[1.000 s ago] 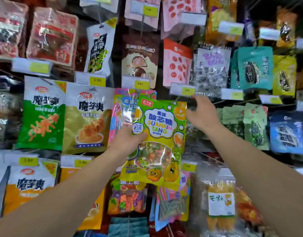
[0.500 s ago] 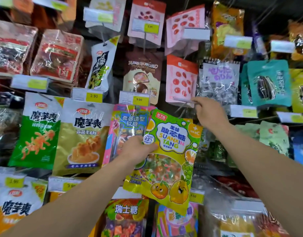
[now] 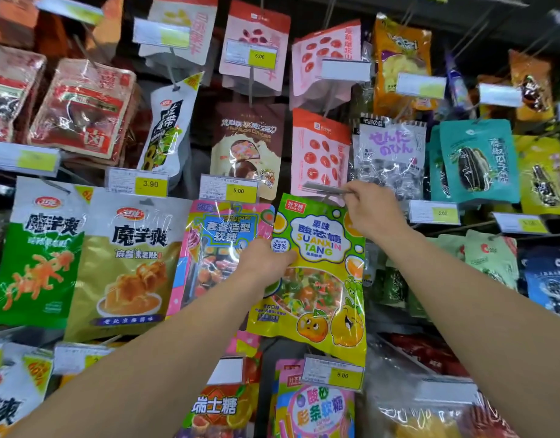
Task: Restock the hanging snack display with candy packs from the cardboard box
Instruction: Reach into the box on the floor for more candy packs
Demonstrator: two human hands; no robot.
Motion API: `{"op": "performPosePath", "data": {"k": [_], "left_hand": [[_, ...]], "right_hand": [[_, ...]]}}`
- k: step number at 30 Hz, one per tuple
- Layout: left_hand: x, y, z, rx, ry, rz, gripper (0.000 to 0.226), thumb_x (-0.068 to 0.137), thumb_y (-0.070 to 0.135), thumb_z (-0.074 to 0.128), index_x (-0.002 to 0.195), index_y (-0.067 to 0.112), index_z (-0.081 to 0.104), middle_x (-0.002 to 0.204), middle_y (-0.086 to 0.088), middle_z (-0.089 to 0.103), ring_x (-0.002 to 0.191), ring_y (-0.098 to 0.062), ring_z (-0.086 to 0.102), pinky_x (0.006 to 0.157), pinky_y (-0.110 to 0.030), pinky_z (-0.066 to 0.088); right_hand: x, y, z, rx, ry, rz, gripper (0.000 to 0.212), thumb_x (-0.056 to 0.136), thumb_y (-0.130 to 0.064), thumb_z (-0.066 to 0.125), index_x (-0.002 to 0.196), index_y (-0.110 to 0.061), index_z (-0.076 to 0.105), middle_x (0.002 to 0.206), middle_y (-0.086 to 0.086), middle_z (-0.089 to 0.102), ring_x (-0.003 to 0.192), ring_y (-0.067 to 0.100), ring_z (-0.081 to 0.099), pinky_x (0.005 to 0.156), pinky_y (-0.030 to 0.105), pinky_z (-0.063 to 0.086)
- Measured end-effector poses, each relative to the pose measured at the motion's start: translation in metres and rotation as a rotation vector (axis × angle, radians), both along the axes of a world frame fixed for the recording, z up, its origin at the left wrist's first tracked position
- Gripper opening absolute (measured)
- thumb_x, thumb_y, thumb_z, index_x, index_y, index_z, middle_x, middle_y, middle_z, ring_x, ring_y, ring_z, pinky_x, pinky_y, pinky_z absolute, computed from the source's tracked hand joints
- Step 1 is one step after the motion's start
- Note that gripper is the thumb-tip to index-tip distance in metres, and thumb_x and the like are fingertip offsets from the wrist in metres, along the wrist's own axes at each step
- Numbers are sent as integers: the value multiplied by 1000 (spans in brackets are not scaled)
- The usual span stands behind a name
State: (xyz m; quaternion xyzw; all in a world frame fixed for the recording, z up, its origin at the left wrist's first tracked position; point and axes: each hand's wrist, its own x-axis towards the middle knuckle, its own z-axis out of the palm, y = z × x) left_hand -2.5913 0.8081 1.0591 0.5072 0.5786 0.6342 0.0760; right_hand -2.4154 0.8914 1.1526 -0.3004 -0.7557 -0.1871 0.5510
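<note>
**Candy pack held up at the hook**

At the left of the frame hang a green snack bag (image 3: 35, 257) and, just beside it, a gold snack bag (image 3: 127, 267), with a yellow 3.90 price tag (image 3: 136, 184) above them. Right of the gold bag hangs a pink candy bag (image 3: 215, 241) with a blue label panel.

In the middle of the frame the left hand (image 3: 263, 263) grips the green-and-yellow candy pack (image 3: 320, 279) by its left edge; the thumb lies across the front of the pack near the "23%" mark, while the other fingers are hidden behind it. The pack hangs slightly tilted, overlapping the right side of the pink candy bag, its top edge just under the hook.

Just above the pack's upper right corner, the right hand (image 3: 372, 210) is curled, fingers pressed together and pinching the end of a metal display hook (image 3: 323, 188) that juts toward the left. Behind this hook hangs a red-and-pink bag (image 3: 316, 153).

Further right are a teal seed bag (image 3: 478, 159) and, at the frame's right edge, a yellow bag (image 3: 544, 175). Below the held pack sits a 5.00 price tag (image 3: 334, 373).
</note>
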Motion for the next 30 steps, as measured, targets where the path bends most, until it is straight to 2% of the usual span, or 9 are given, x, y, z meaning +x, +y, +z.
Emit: {"op": "performPosePath", "data": {"k": [5,11,14,16,20,23,25,27,30], "left_hand": [[-6,5,-1,-31,-7,0,48,84,34,70,121,7,53,113,-9,62,102,-28,58,82,-37,49],[0,3,-9,-37,-47,-37,24,90,30,66,87,10,53,91,-4,54,74,-14,49,67,-31,42],[4,7,-16,-42,-112,-54,40,91,35,64,103,1,47,103,-2,50,93,-20,48,82,-34,41],[9,9,-20,-42,-165,-120,37,90,35,64,110,7,50,104,-4,50,95,-21,46,81,-35,38],[23,10,-33,-21,-228,-209,19,91,30,63,85,12,59,87,-3,53,82,-19,47,68,-31,37],[31,6,-42,-26,-215,-223,26,93,36,58,95,10,61,90,-4,49,85,-19,45,75,-36,35],[33,2,-47,-14,-215,-207,26,96,35,56,80,15,53,86,-2,48,79,-18,43,68,-35,33],[33,0,-53,-31,-172,-181,25,96,35,57,80,16,50,82,-5,47,73,-18,41,59,-31,30],[32,-11,-67,-118,16,-121,18,91,35,64,89,22,51,79,3,52,81,-19,49,70,-34,42]], "right_hand": [[0,-2,-2,6,7,6,26,98,-18,47,113,-18,68,109,12,71,101,35,63,83,40,50],[4,-7,-32,-35,6,58,52,87,-15,58,139,-14,51,136,10,52,123,29,49,101,38,41],[9,-10,-65,-143,110,132,62,85,-19,65,142,-14,42,141,7,42,126,23,44,94,32,39],[13,-9,-89,-265,173,159,66,85,-24,67,143,-14,39,142,7,39,126,22,43,93,28,35],[24,-10,-132,-424,158,182,70,84,-31,69,146,-19,37,145,7,41,131,22,43,102,31,35],[33,-16,-152,-558,139,265,73,84,-38,72,146,-31,35,143,1,49,129,21,47,100,31,38],[38,-18,-163,-626,159,323,73,81,-38,74,144,-39,36,138,-4,53,120,17,52,93,31,42],[42,-19,-173,-663,170,355,72,80,-39,76,141,-43,37,131,-8,54,113,11,52,90,30,41],[45,-17,-181,-655,179,331,67,83,-41,75,140,-38,39,119,-10,49,108,9,45,88,26,35]]}}
